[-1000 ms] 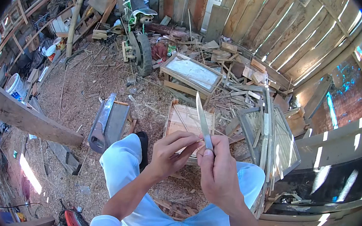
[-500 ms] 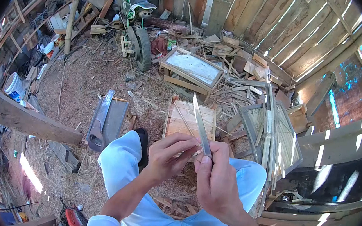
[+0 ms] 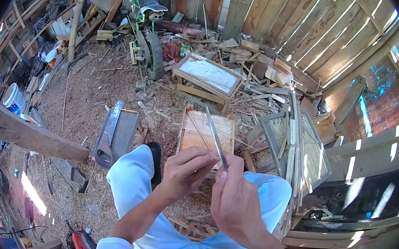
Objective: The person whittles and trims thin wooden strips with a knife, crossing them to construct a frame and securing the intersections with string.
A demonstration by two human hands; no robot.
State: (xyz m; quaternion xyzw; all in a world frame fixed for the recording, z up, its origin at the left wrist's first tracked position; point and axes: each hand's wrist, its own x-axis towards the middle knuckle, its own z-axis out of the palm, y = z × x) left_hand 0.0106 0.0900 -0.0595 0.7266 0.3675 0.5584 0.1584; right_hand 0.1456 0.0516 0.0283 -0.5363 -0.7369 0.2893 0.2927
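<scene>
In our right hand (image 3: 238,196) we grip the knife (image 3: 214,133) by its handle end, blade pointing up and away, likely to keep its edge clear of our body, while our left hand (image 3: 181,172) pinches a small piece (image 3: 217,158) beside the blade, seemingly to steady it, though we cannot tell its shape. Beyond them sits a wooden box (image 3: 224,131) between our knees, and to the left a saw (image 3: 111,122) lies on a low bench (image 3: 127,129), probably for easy reach.

At the near edge of the wooden panel (image 3: 192,136), the right hand (image 3: 236,194) grips a knife (image 3: 215,136) and the left hand (image 3: 184,171) pinches something small (image 3: 216,158); a handsaw (image 3: 109,129) lies left of the panel.
</scene>
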